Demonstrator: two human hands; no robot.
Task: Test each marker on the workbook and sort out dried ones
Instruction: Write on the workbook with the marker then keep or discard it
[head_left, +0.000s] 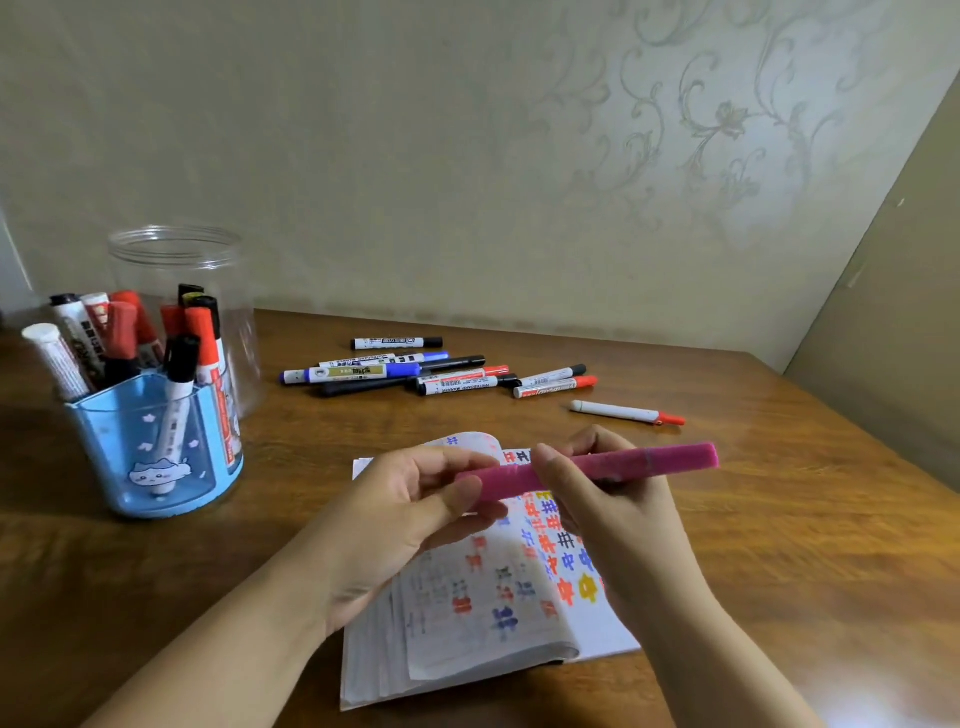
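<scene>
Open workbook lay nearest on wooden table, pages covered in coloured test marks. Above it, pink marker held level: left hand pinched its left end, right hand gripped barrel mid-length. Further left, blue pen holder stood full of markers, clear jar behind. Beyond, loose marker pile near wall, white-and-red marker lying apart.

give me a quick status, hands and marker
Both hands on the pink marker: left hand pinches one end, right hand holds the middle. Marker above the open workbook, not touching it. Nothing in the way.
</scene>
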